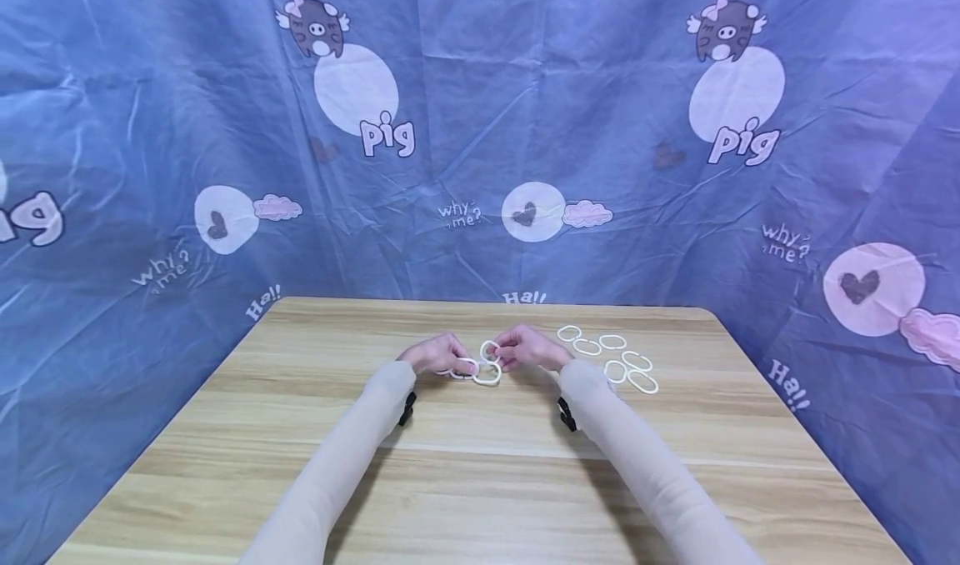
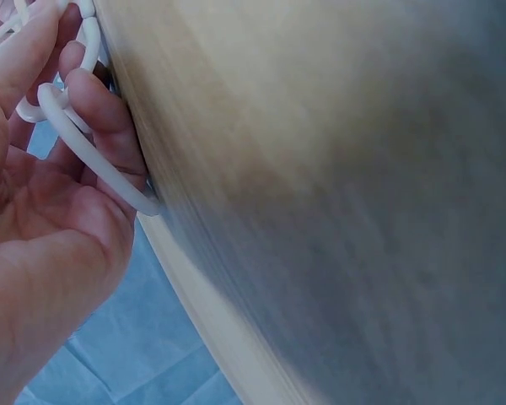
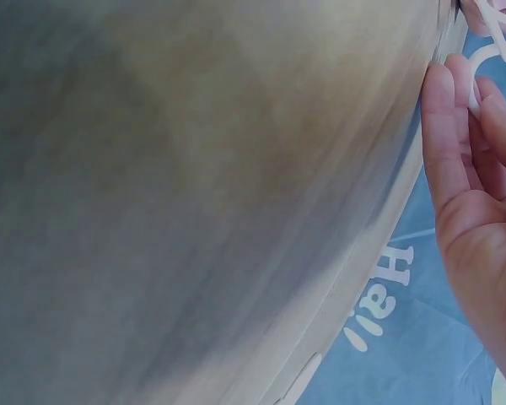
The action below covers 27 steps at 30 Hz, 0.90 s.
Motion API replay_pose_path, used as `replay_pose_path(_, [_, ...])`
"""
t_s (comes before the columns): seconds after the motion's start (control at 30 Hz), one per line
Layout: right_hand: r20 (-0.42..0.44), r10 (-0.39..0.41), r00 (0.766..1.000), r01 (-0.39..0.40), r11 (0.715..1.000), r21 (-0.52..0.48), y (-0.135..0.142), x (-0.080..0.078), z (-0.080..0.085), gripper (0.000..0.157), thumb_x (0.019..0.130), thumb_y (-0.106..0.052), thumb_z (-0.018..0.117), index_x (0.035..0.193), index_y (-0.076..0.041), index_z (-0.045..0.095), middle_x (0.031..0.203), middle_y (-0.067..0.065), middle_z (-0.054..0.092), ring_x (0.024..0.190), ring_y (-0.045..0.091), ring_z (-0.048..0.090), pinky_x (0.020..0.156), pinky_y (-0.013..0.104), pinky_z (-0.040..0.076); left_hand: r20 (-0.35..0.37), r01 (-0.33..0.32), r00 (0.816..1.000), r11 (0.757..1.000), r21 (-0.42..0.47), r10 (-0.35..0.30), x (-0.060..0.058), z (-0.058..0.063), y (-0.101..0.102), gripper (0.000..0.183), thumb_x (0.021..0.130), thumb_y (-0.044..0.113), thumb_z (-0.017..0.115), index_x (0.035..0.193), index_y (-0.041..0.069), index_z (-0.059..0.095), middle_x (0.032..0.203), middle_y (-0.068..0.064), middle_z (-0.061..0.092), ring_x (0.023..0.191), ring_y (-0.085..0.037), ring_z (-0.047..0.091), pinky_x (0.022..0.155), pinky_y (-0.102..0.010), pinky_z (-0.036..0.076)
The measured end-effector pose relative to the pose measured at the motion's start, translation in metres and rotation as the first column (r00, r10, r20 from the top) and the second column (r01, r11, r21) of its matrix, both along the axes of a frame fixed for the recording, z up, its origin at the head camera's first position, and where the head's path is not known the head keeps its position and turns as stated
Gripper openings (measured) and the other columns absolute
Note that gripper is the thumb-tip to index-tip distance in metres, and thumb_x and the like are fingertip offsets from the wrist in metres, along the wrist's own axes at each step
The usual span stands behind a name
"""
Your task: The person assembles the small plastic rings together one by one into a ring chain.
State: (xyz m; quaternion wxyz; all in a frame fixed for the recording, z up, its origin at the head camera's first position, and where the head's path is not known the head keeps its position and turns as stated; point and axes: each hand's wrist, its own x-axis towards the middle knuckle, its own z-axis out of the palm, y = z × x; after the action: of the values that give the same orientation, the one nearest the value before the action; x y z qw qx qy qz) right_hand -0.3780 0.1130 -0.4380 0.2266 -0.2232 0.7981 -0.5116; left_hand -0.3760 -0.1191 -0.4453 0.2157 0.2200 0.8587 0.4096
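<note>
White oval plastic links, some joined in a short chain, are between the two hands above the wooden table. My left hand pinches a chain link between thumb and fingers; a joined link extends to its right. In the left wrist view, another link of the chain slants across the fingers and palm. My right hand pinches a single link between thumb and fingers, close over the chain's end. That link shows as a curved piece in the right wrist view.
Several loose white links lie on the table to the right, beside the right forearm. A blue printed cloth hangs behind the table's far edge. Dark wrist straps show beneath the sleeves.
</note>
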Motion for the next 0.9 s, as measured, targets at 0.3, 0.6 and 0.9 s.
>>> replay_pose_path(0.3, [-0.013,0.003,1.0,-0.003,0.998,0.059,-0.005,0.001,-0.002,0.022,0.096,0.002,0.056,0.114,0.007,0.067,0.104,0.018,0.073,0.079,0.012,0.068,0.08,0.031,0.06,-0.005,-0.003,1.0,1.0,-0.002,0.003,0.0,-0.001,-0.001,0.017,0.087,0.017,0.073,0.085,0.0,0.074,0.061,0.007,0.054,0.055,-0.006,0.041,0.05,-0.017,0.034])
replay_pose_path(0.6, [-0.027,0.032,0.999,-0.03,0.996,0.087,0.003,0.001,-0.001,0.022,0.095,0.003,0.057,0.114,0.008,0.067,0.09,0.016,0.072,0.071,0.013,0.064,0.07,0.026,0.059,0.011,-0.001,1.0,1.0,-0.012,0.001,-0.001,0.001,0.001,0.017,0.088,0.018,0.073,0.083,0.002,0.074,0.062,0.005,0.055,0.055,-0.006,0.042,0.05,-0.017,0.034])
replay_pose_path(0.9, [-0.046,0.031,0.998,-0.024,0.991,0.129,0.018,0.004,0.002,0.022,0.094,0.001,0.058,0.114,0.007,0.067,0.085,0.019,0.069,0.069,0.013,0.062,0.065,0.024,0.057,0.033,0.016,0.999,1.0,-0.014,-0.015,-0.001,0.001,0.002,0.014,0.089,0.017,0.071,0.085,0.004,0.073,0.063,0.004,0.057,0.054,-0.007,0.043,0.049,-0.018,0.035])
